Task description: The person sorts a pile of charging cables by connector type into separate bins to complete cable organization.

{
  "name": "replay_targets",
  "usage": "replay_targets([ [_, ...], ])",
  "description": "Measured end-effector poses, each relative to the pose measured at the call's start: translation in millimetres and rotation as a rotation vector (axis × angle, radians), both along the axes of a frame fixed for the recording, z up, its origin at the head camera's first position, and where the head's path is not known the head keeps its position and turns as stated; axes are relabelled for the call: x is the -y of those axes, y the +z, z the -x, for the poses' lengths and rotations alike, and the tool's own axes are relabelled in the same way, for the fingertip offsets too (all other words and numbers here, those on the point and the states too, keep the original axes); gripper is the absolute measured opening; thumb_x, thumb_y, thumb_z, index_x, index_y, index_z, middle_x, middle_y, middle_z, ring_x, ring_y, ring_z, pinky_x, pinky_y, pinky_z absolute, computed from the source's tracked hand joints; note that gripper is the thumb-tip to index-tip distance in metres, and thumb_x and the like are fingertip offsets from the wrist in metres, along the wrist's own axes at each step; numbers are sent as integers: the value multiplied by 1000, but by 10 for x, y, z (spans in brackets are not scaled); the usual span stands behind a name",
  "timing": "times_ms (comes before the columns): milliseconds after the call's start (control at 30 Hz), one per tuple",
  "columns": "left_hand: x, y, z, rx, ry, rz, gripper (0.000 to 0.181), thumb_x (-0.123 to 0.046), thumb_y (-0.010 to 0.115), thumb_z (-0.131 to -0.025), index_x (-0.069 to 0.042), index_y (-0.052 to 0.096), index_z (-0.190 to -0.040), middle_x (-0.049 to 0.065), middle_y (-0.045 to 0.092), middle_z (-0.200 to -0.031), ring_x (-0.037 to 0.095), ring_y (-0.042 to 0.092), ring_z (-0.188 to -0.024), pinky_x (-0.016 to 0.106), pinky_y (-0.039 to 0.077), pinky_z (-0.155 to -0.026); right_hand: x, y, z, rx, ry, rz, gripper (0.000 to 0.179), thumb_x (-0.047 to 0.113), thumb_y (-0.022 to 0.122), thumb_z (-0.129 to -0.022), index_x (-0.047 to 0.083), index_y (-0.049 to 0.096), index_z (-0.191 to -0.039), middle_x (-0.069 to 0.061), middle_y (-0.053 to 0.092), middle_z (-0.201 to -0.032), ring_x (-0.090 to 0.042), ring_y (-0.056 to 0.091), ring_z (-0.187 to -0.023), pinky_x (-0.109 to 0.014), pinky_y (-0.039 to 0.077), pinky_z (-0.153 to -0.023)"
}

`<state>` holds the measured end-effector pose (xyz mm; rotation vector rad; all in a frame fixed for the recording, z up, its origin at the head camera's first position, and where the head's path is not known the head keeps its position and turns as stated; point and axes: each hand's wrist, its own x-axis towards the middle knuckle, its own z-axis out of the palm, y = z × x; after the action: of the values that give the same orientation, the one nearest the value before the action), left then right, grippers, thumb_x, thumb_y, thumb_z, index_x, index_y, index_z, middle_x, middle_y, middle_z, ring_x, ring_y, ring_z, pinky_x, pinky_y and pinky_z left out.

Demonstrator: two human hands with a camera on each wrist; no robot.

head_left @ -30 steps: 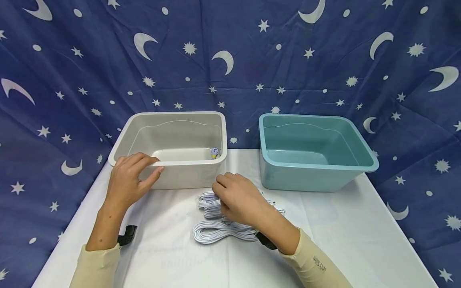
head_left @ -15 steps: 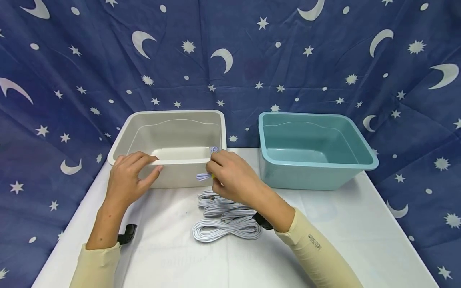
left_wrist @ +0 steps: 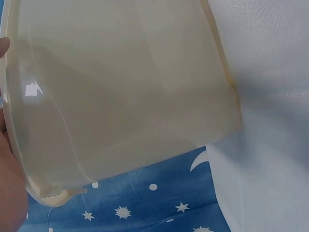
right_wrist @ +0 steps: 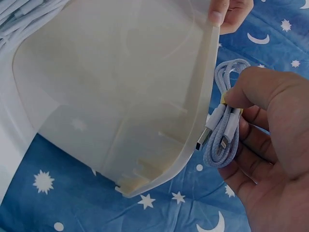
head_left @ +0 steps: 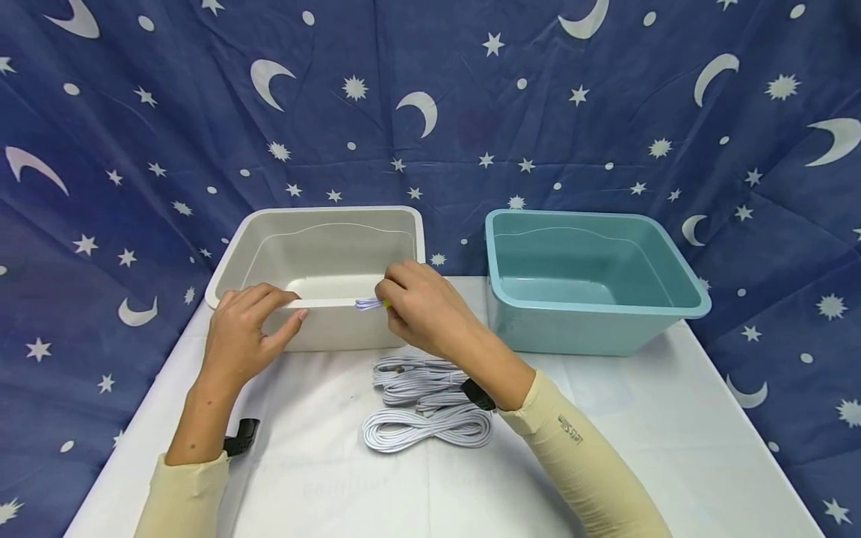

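Observation:
My right hand pinches a coiled charging cable with a yellow tie, held over the front rim of the off-white bin near its right end. Pale lilac loops and metal plugs show in the right wrist view, the USB plug pointing towards the rim. My left hand grips the same rim near its left end, fingers over the edge and thumb outside. Below my right forearm lie several bundles of white cable, among them a figure-eight coil in front and others behind it.
To the right stands a teal bin of similar shape. A white cloth covers the table, and a blue moon-and-star curtain hangs close behind both bins.
My right hand has risen from the cable pile to the off-white bin's rim with the lilac cable. It now hides the small cable seen inside earlier. My left hand has stayed put.

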<state>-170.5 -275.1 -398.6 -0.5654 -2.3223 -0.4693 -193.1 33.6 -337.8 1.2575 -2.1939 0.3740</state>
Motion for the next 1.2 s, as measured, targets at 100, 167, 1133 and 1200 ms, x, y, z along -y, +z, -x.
replay_targets([
  [100, -7, 6, -2, 0, -1, -1, 25, -37, 72, -88, -15, 75, -102, 0, 70, -95, 25, 66, -88, 41, 40, -78, 19, 9, 29, -12, -10, -4, 14, 1, 63, -84, 10, 68, -93, -2, 58, -93, -21, 51, -83, -30, 43, -69],
  [167, -11, 7, -4, -1, -2, -5, 25, -36, 72, -88, -16, 75, -102, 0, 70, -94, 25, 66, -88, 41, 39, -77, 36, 14, 49, -16, -22, -10, 14, 1, 63, -85, 10, 68, -94, -2, 59, -95, -21, 52, -85, -30, 43, -70],
  [1133, -13, 4, -9, 7, 1, -6, 25, -36, 73, -88, -16, 75, -102, 0, 70, -95, 24, 66, -88, 42, 39, -77, 21, -89, -41, 27, -51, 37, 13, 3, 65, -83, 11, 69, -93, -1, 57, -94, -19, 51, -84, -29, 42, -68],
  [1200, -11, 0, -6, 6, -1, -7, 25, -36, 73, -88, -16, 75, -102, 0, 70, -95, 25, 66, -88, 42, 39, -78, -7, -111, -72, 32, -47, 39, 14, 2, 65, -82, 11, 69, -93, 0, 57, -94, -18, 52, -84, -28, 42, -68],
])
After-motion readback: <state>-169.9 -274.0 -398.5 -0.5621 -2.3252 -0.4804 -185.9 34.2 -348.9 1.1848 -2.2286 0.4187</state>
